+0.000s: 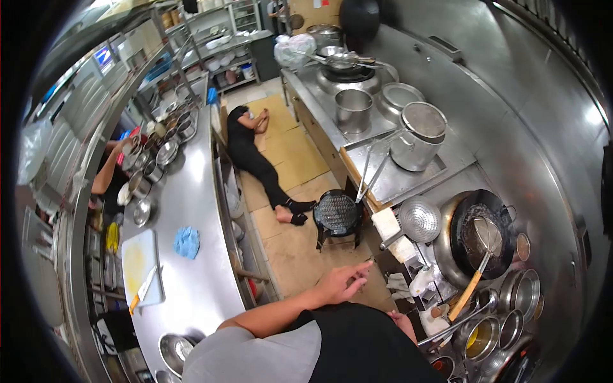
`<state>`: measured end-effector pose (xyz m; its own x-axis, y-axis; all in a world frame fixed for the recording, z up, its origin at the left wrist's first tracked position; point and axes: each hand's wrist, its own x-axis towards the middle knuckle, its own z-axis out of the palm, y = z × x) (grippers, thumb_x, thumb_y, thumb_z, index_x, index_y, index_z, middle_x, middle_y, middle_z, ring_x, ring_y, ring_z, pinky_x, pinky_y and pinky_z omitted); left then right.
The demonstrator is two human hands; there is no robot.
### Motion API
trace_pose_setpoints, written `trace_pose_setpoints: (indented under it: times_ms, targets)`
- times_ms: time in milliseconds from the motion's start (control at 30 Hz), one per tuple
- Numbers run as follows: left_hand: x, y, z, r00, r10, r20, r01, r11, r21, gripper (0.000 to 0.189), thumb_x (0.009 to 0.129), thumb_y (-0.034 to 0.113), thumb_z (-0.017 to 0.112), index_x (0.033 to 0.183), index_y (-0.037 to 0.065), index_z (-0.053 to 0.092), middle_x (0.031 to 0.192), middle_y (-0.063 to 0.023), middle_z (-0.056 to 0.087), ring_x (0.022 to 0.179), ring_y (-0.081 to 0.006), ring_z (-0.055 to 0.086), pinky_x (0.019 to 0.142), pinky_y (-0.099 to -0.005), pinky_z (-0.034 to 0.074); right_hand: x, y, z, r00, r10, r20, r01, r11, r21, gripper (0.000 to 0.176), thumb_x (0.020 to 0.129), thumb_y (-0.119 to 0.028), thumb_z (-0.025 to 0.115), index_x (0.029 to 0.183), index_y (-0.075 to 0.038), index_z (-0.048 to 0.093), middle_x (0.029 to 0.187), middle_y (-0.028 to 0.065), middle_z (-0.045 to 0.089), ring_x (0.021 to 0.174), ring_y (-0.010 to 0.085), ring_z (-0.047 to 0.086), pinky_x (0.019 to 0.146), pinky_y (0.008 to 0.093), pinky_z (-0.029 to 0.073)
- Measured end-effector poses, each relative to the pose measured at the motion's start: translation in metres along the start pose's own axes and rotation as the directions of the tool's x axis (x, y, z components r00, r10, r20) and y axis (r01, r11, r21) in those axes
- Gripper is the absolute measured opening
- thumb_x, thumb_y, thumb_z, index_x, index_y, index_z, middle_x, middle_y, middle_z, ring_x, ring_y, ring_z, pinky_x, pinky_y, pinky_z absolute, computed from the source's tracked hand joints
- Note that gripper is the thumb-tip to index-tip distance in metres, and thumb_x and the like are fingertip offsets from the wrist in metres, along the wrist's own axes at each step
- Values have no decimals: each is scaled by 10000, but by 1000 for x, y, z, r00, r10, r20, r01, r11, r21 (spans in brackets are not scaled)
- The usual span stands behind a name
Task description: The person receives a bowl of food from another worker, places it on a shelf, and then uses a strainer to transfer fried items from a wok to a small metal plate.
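Hands over the aisle between counter and stove

Closest to us, our left hand (343, 284) reaches out from a gray sleeve over the tan floor, its fingers drawn together and the thumb laid against the forefinger. We cannot tell whether anything is pinched between them. Our right hand (403, 323) shows only as a sliver beside the black apron (364, 348), so we cannot tell its grip either.

Nearest both hands, a crumpled rag (399, 285) lies on the low ledge at the stove's edge, just right of the left hand and apart from it. Beyond it, to the right, a skimmer (488, 237) with a wooden handle rests in a dark wok (461, 237), with small metal bowls (518, 295) clustered beside it.

To our left, a steel counter (191, 191) carries a cutting board (137, 255) with a knife (143, 290) on it and a blue cloth (186, 242) just beside it.

Ahead of the left hand, a black stool (337, 214) stands in the aisle. Past it, a person in black (254, 153) lies on cardboard sheets on the floor. Another person's arm (107, 173) reaches toward bowls at the counter's left edge.

Farther along the stove side stand a lidded pot (418, 137) and an open pot (353, 110), and a pan (343, 61) sits on the far burner.
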<state>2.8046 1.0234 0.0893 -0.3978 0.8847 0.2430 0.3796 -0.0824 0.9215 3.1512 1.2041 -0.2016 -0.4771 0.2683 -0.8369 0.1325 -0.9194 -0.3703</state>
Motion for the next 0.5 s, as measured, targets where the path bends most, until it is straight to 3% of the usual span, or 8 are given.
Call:
trace_pose_setpoints:
  times_ms: [33, 67, 200, 267, 367, 433, 467, 500]
  targets:
    - [-1, 4, -2, 1000, 14, -22, -14, 1000, 6, 520, 963, 110, 677, 1466, 137, 550, 1079, -88, 736, 880, -197, 711, 814, -328, 578, 18, 9, -25, 991, 31, 127, -60, 971, 232, 236, 957, -232, 658, 1106, -72, 570, 840, 145, 685, 717, 253, 662, 635, 366, 548]
    - [-2, 9, -3, 999, -13, -47, 13, 1000, 12, 520, 963, 110, 677, 1466, 137, 550, 1079, -88, 736, 880, -197, 711, 814, -328, 578, 13, 1, -22, 989, 62, 131, -89, 974, 210, 236, 957, -232, 658, 1106, -72, 570, 840, 145, 685, 717, 253, 662, 635, 366, 548]
    - [-4, 17, 7, 999, 45, 15, -47, 994, 97, 571, 955, 137, 658, 1501, 144, 491, 1052, -90, 706, 826, -227, 690, 756, -362, 561, 37, -33, -24, 939, 242, -242, -103, 874, 474, 395, 878, -345, 712, 1131, -90, 549, 833, 145, 661, 731, 295, 655, 736, 463, 558]
    - [-7, 16, 19, 992, 67, 108, -76, 994, 77, 570, 944, 141, 667, 1489, 142, 499, 1044, -89, 702, 827, -227, 683, 757, -363, 558, 56, -49, -38, 970, 197, -142, -115, 889, 444, 446, 850, -354, 719, 1165, -92, 542, 856, 117, 648, 785, 299, 650, 790, 443, 549]
    - [-12, 6, 36, 965, -68, 254, 58, 997, 45, 559, 916, 166, 702, 1447, 107, 535, 1074, -113, 701, 834, -230, 710, 770, -355, 569, 44, -62, -9, 924, 306, -228, -126, 808, 575, 482, 831, -356, 727, 1187, -77, 559, 997, 122, 665, 931, 288, 658, 853, 496, 537]
    - [-13, -4, 42, 920, -161, 358, 173, 985, -1, 550, 912, 173, 714, 1430, 89, 549, 1088, -124, 699, 841, -231, 720, 780, -350, 576, 19, -53, 22, 957, -16, -289, 83, 971, 222, 484, 839, -306, 726, 1236, -71, 579, 1170, 110, 659, 1071, 269, 639, 957, 502, 500]
    - [-12, -14, 46, 904, -229, 361, 229, 972, 44, 533, 902, 175, 720, 1402, 69, 564, 1089, -143, 697, 845, -238, 726, 781, -355, 578, 29, -48, 21, 954, -8, -301, 81, 969, 232, 484, 839, -306, 726, 1236, -71, 579, 1170, 110, 659, 1071, 269, 639, 957, 502, 500]
    - [-12, -24, 50, 881, -291, 372, 280, 956, 86, 518, 893, 178, 726, 1373, 50, 580, 1090, -161, 696, 849, -246, 733, 783, -360, 580, 55, -36, 10, 986, -125, -111, 144, 973, 180, 481, 847, -274, 716, 1263, -75, 579, 1221, 110, 652, 1096, 261, 638, 994, 479, 483]
